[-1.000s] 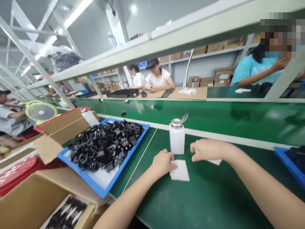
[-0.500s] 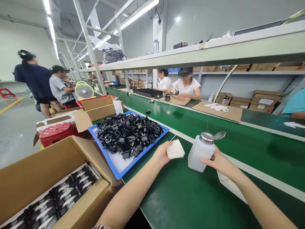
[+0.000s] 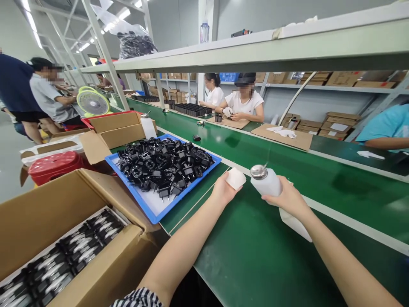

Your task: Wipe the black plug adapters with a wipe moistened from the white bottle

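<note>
My left hand is closed on a folded white cloth pad, held over the green bench just right of the blue tray. My right hand grips a white plastic dispenser bottle with a metal top. The bottle is tilted, its top leaning left towards the pad, with a small gap between them. Beneath my right wrist lies a white object, partly hidden, its kind unclear. Black plug adapters are heaped in the blue tray beside my left arm.
At lower left stands an open cardboard box with rows of black and silvery parts. A second white bottle stands behind the tray. A long shelf spans above the bench. Co-workers sit across the green line.
My right hand has lifted the bottle and tipped its top left towards the pad. My left hand has turned the pad more upward. The view has shifted slightly right and down.
</note>
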### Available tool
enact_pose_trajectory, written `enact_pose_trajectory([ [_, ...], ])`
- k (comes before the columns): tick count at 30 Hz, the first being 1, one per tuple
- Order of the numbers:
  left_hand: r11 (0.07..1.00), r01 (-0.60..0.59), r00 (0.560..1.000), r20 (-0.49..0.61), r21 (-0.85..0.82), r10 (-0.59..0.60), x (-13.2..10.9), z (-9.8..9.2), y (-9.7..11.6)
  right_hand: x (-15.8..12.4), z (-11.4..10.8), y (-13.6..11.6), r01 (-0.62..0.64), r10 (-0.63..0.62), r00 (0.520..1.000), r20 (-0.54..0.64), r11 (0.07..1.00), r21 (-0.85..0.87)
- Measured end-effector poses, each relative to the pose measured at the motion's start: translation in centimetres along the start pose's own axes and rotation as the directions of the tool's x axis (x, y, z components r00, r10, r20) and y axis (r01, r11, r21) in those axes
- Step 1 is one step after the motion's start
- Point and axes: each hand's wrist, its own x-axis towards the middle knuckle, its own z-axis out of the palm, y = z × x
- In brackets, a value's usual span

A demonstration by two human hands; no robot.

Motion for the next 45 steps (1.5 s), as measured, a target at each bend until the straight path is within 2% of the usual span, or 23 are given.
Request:
enact_pose_trajectory([
  [4,0.999,0.038,0.996,0.076,-0.038,-0.035,-0.6,0.6,-0.8,0.1,-0.6,-0.1,0.031,-0.010,0.998,0.066,0.947,-0.319],
  [8,0.998,0.063,0.995,0.083,-0.018,-0.061,-0.8,0.7,-1.5,-0.3,-0.9,-0.1,0.050,-0.006,0.996,0.088,0.863,-0.503],
  [12,0.997,0.079,0.995,0.070,-0.022,-0.078,-0.5,0.5,-1.9,-0.6,-1.2,-0.4,0.044,0.030,0.993,0.112,0.794,-0.606],
  [20,0.989,0.123,0.992,0.001,0.081,-0.123,-0.2,0.5,-2.5,-1.0,-1.5,-0.6,0.086,0.007,0.992,0.130,0.712,-0.697],
  [22,0.987,0.129,0.992,-0.008,0.092,-0.129,-0.2,0.6,-2.5,-1.0,-1.5,-0.6,0.084,0.016,0.990,0.139,0.723,-0.685],
  [25,0.991,0.117,0.993,0.006,0.063,-0.118,-0.3,0.5,-2.1,-0.6,-1.6,-0.5,0.052,0.064,0.982,0.180,0.815,-0.577],
  [28,0.996,0.087,0.995,0.047,0.016,-0.087,-0.5,0.4,-1.3,-0.2,-1.7,-0.2,-0.027,0.104,0.973,0.206,0.938,-0.345],
  [30,0.997,0.071,0.996,0.054,0.013,-0.071,-0.7,0.5,-0.8,-0.1,-1.8,0.0,-0.091,0.125,0.971,0.202,0.981,-0.172],
  [34,0.998,0.019,0.998,0.052,0.053,-0.022,-1.1,0.5,-0.5,0.2,-1.1,0.7,-0.184,0.174,0.978,0.119,0.979,0.084],
  [36,0.997,-0.024,0.998,0.054,0.076,0.020,-1.1,0.4,-0.7,0.3,0.0,1.1,-0.150,0.142,0.989,0.051,0.964,0.220],
  [39,0.990,-0.076,0.997,0.017,0.120,0.075,-0.8,0.2,-1.0,0.4,1.6,1.1,-0.025,0.056,0.996,-0.074,0.929,0.370],
  [41,0.983,-0.097,0.994,-0.032,0.158,0.103,-0.6,0.1,-0.9,0.1,1.4,0.8,0.033,-0.012,0.998,-0.060,0.934,0.355],
  [43,0.974,-0.110,0.990,-0.061,0.200,0.125,-0.6,0.2,-0.6,-0.6,-0.4,0.3,0.000,-0.027,0.992,0.123,0.977,0.214],
  [45,0.968,-0.112,0.991,-0.043,0.225,0.125,-1.2,0.5,-0.2,-1.6,-3.0,-0.4,-0.126,0.139,0.942,0.307,0.990,-0.061],
])
